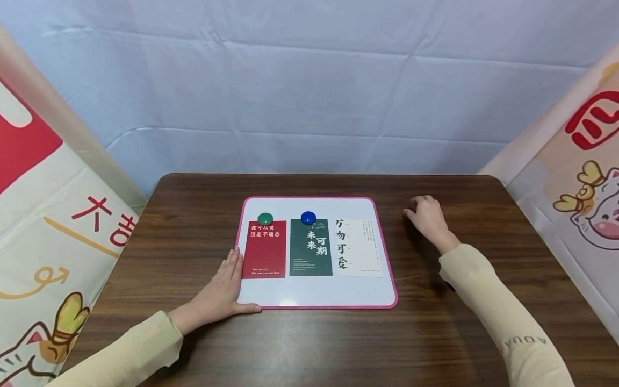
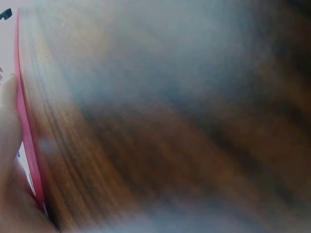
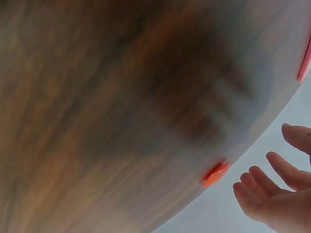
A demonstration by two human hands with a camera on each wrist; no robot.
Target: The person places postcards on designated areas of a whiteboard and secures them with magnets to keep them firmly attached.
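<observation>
A small whiteboard [image 1: 275, 293] with a pink rim lies on the table, bearing three cards: a red one [image 1: 265, 255], a dark green one [image 1: 304, 263] and a white one [image 1: 362, 252]. A green round magnet [image 1: 265, 219] sits at the red card's top, a blue one [image 1: 308, 217] at the green card's top. No magnet shows on the white card. My left hand [image 1: 220, 293] rests along the board's left edge, thumb at the front rim. To the board's right, my right hand [image 1: 429, 219] hovers with loosely bent fingers near a red magnet [image 3: 215, 174], hidden in the head view.
The brown wooden table [image 1: 338, 349] ends at a back edge before a pale cloth [image 1: 309, 97]. Printed sheets with cartoon cats, one on the left [image 1: 58, 242] and one on the right [image 1: 570, 172], flank the table.
</observation>
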